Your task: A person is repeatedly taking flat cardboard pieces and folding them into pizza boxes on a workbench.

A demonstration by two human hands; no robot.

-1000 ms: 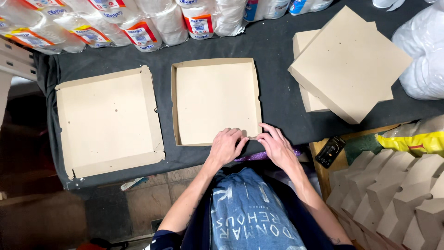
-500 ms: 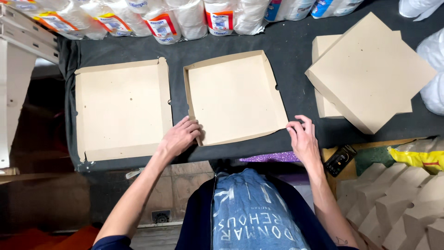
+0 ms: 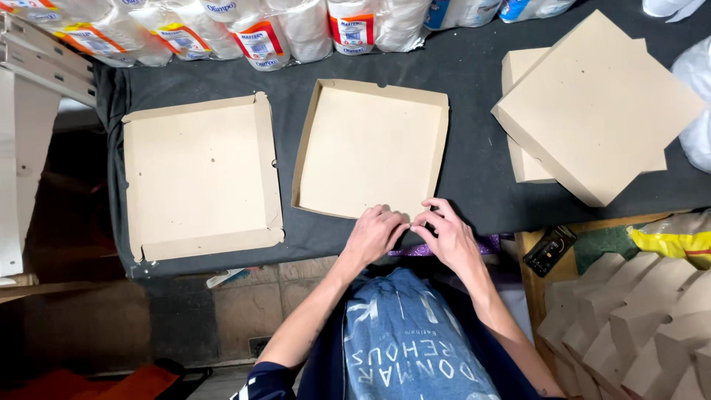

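1. The left hand (image 3: pixel 372 235) and the right hand (image 3: pixel 448 235) met at the near edge of an open cardboard box tray (image 3: pixel 374 148), which lay flat in the middle of a desk (image 3: pixel 474 89) covered in dark cloth.
2. The fingers (image 3: pixel 385 218) of the left hand were bent over the tray's near wall, pinching it; the right hand's fingers (image 3: pixel 429 218) curled onto the same wall just beside them, the two sets almost touching.
3. A second folded tray (image 3: pixel 200 178) lay to the left of the first, apart from it, with its flaps turned inward.
4. To the right, well apart from the hands, a closed cardboard box (image 3: pixel 600 111) sat tilted on top of another flat piece of cardboard (image 3: pixel 526 159).
5. Wrapped packs of paper rolls (image 3: pixel 289 30) lined the far edge of the desk.
6. At the lower right stood a stack of folded cardboard pieces (image 3: pixel 637 318), with a yellow bag (image 3: pixel 678 241) and a small dark device (image 3: pixel 549 250) near it.
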